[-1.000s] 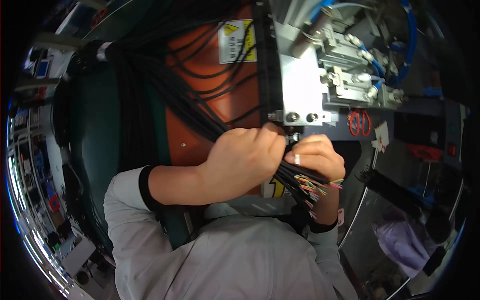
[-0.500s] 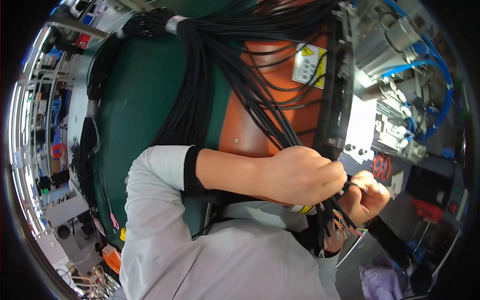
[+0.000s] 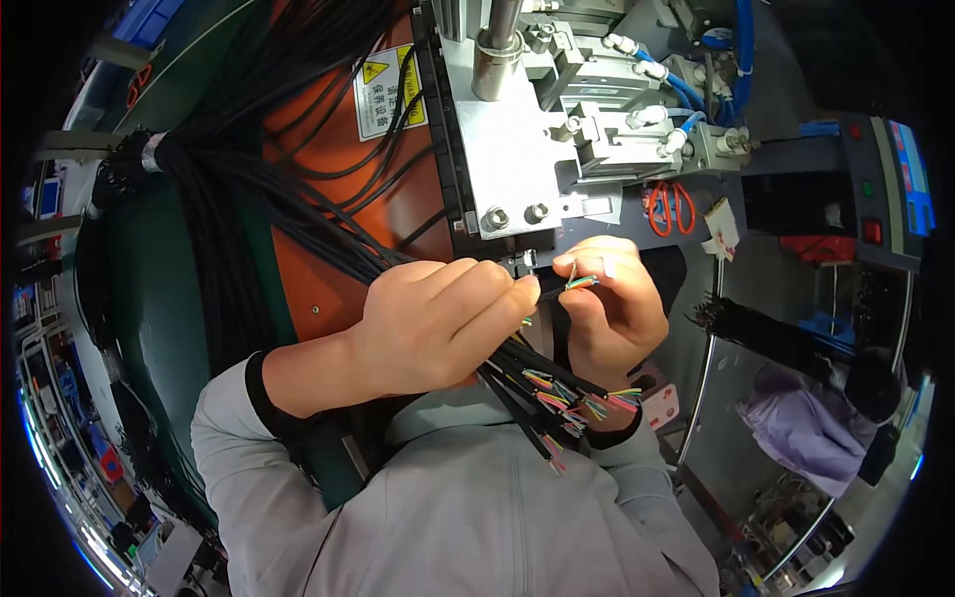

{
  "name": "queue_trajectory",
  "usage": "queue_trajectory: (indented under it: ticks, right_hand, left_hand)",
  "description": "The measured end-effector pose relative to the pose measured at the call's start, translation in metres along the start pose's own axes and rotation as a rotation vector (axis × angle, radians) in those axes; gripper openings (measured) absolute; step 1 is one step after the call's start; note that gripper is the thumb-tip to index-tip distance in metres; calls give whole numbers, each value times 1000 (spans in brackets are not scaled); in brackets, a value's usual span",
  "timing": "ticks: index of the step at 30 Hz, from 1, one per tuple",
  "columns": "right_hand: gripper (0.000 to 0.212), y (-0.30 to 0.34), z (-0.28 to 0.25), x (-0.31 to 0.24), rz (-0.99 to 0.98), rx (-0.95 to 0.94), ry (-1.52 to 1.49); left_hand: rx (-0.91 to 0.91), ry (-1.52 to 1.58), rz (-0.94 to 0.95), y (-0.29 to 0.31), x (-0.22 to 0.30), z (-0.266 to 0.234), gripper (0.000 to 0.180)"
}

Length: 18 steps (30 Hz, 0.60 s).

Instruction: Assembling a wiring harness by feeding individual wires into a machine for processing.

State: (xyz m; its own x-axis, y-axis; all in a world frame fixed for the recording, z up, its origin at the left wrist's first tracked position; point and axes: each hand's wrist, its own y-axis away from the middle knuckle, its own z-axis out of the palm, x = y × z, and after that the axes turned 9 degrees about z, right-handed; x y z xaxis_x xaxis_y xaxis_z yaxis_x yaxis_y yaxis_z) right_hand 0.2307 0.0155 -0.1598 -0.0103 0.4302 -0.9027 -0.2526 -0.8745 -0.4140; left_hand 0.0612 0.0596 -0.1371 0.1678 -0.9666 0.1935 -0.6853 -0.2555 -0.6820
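Note:
My left hand (image 3: 438,323) is closed round a bundle of black cables (image 3: 323,234) that runs in from the upper left. Below its fingers the cable ends (image 3: 557,393) stick out, stripped to thin wires of several colours. To its right, my right hand (image 3: 622,318) pinches one cable's end between thumb and forefinger, with green, orange and white wires (image 3: 581,283) fanned out there. A small metal part (image 3: 529,261) of the machine stands just above the left fingertips. Both palms are hidden.
A metal fixture with cylinders (image 3: 607,109) and blue air hoses (image 3: 744,50) stands beyond my hands. An orange-brown plate (image 3: 308,284) with a warning label (image 3: 388,95) lies to the left. Red-handled scissors (image 3: 671,209) rest at the right, near a control box (image 3: 873,189).
My view has swung right toward the fixture. The right hand has come up beside the left fingertips, and the coloured wires at its pinch now show. The left hand keeps its hold.

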Motion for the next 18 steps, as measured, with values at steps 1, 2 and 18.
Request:
queue_trajectory:
  ticks: [1, 2, 18]
  right_hand:
    - [26, -3, -4, 0, -108, -34, 216]
    - [26, -4, -6, 0, -106, -32, 214]
    - [17, -1, -8, 0, 514, -23, -270]
  left_hand:
    - [5, -9, 8, 0, 0, 2, 28]
    - [2, -8, 7, 0, -1, 3, 28]
    - [-5, -56, 8, -3, 1, 4, 25]
